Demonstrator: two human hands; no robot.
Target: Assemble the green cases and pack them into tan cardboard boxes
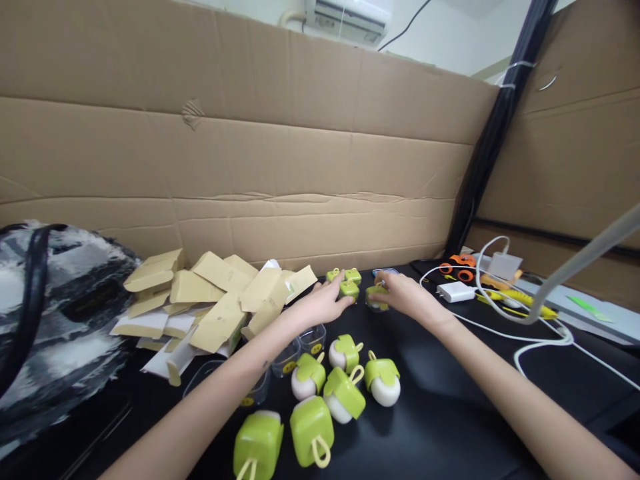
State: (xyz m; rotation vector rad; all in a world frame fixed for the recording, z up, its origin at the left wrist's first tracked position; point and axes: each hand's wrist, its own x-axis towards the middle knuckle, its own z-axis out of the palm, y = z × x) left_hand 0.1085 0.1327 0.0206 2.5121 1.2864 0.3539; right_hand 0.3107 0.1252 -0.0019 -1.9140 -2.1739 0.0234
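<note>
Both my arms reach across a black table (450, 400). My left hand (323, 301) has its fingers stretched toward a small green cube-shaped item (349, 289), fingertips touching it. My right hand (403, 293) is curled around another small green and clear item (376, 298) just right of it. Two more small green cubes (344, 274) lie behind them near the cardboard wall. Several bigger green and white pods with yellow loops (345, 383) sit closer to me, between my forearms.
A heap of flat tan cardboard boxes (210, 303) lies at the left. A black and white bag (55, 320) is at far left. White chargers and cables (500, 300), orange scissors (457, 263) and clear plastic lids (300, 347) are around. Cardboard walls (300, 167) enclose the table.
</note>
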